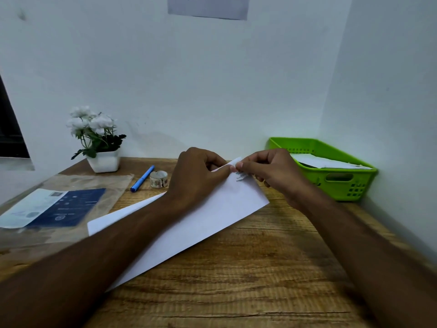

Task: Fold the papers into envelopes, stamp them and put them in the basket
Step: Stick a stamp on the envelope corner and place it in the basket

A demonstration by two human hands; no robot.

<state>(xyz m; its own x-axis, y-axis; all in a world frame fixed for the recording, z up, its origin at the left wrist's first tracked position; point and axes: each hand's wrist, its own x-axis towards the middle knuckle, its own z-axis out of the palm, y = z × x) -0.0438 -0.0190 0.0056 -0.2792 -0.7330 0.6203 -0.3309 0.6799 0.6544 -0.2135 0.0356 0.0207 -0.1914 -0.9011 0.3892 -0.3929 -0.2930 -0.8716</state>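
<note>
At the far left of the wooden worktop (260, 280) lay one clear plastic sleeve (111, 185) with a single blue-and-white card (54, 207) inside; its print was too small to read. Behind it stood one white pot of white flowers (99, 138). Next came one blue pen (142, 178) and, just beside it, one patterned roll (159, 179) standing on its edge.

The left hand (198, 176) was curled, pinching the far corner of the one folded paper (201, 223), which ran slantwise across the middle of the worktop under the left forearm. High on the wall above hung one printed sheet (208, 7), cut off by the frame; only the words "mailing area" could be read.

A small grey-printed scrap (241, 176) lay against the paper at that same corner, too blurred to identify. The right hand (274, 174) was also curled, its thumb and forefinger pinching the paper's corner, touching the left hand's fingertips.

At the far right, in the corner of the walls, sat one green basket (343, 181) with white sheets (326, 162) inside; how many could not be told.
</note>
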